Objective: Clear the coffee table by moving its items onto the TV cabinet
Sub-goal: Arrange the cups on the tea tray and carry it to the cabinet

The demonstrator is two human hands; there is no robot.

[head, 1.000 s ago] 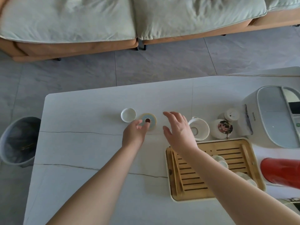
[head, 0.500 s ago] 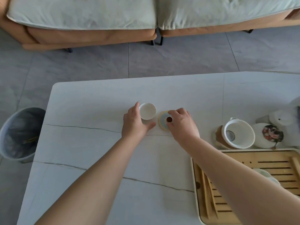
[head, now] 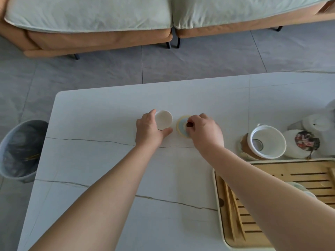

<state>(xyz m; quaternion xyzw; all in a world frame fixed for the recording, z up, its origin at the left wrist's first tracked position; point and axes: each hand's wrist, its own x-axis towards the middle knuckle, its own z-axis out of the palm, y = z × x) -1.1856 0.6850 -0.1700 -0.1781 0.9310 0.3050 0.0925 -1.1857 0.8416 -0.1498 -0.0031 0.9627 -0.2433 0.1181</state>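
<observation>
1. Head view, risks first: the left hand (head: 149,130) is wrapping thumb and fingers round the small white cup (head: 163,119), gripping it from its near-left side. The cup looks smooth, so I'd guess a loose hold could be letting it slip on the lift & chip on the coffee table (head: 108,160).
2. The right hand (head: 205,132) is curling over the round blue-and-cream lid (head: 182,126), fingertips pinching its dark knob (head: 189,124). That's a small grab point; a pinch that's off-centre might be tilting the lid or dropping it.
3. Both items are sitting side by side, just apart, toward the table's far edge, roughly mid-length. Nothing's lifted yet, as far as I can tell.
4. Pose: both forearms are reaching forward from the near edge, roughly parallel, wrists bent down slightly, backs of hands up.
5. The right forearm is passing over the wooden tea tray (head: 290,174) at the near right, w/ a white strainer bowl (head: 267,144) & a white teapot (head: 301,145) just beyond it. A careless pull-back could be knocking those.
6. TV cabinet isn't in view.
</observation>
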